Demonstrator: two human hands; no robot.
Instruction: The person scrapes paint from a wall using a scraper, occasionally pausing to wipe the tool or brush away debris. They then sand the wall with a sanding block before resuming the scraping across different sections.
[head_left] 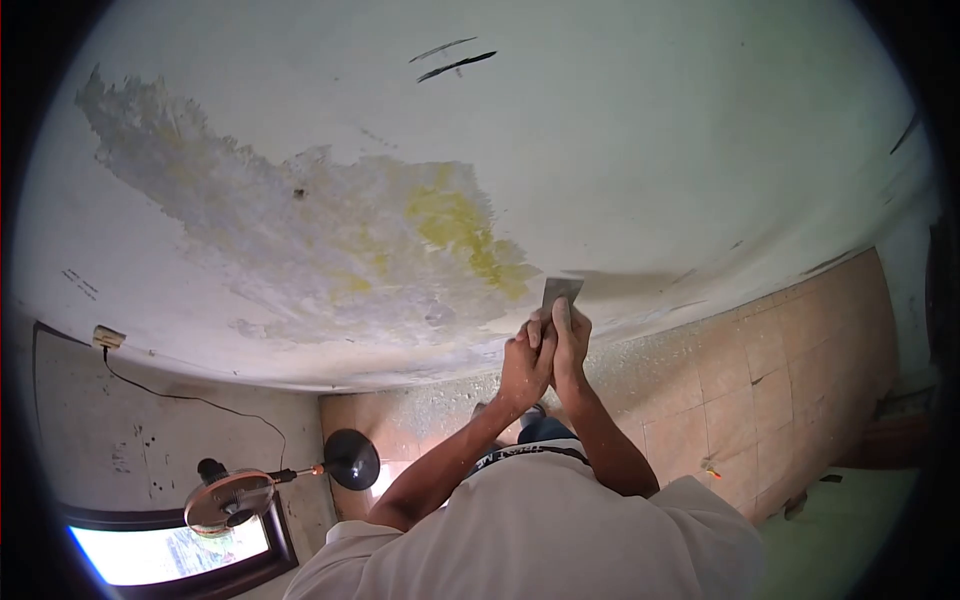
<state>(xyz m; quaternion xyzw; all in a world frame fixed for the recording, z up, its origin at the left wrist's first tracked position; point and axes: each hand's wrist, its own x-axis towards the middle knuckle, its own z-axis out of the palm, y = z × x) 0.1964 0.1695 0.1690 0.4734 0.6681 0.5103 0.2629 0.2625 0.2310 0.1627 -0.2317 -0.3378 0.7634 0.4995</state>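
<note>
A flat metal scraper point(562, 288) has its blade up against the white wall point(640, 180), at the lower right end of a large patch of peeled paint point(330, 230). My right hand point(572, 340) is closed around the scraper's handle, with the thumb lying along the base of the blade. Close beside it, my left hand point(526, 368) is also closed, its fingers wrapped on the handle and against the right hand. The handle itself is hidden by the fingers. Grey and yellow show where the paint is gone.
Paint flakes lie along the tiled floor point(740, 375) at the wall's foot. On the left stand a fan point(230, 498) with a round black base point(352, 460) and a framed bright window or screen point(170, 550). A cable runs from a wall socket point(109, 338).
</note>
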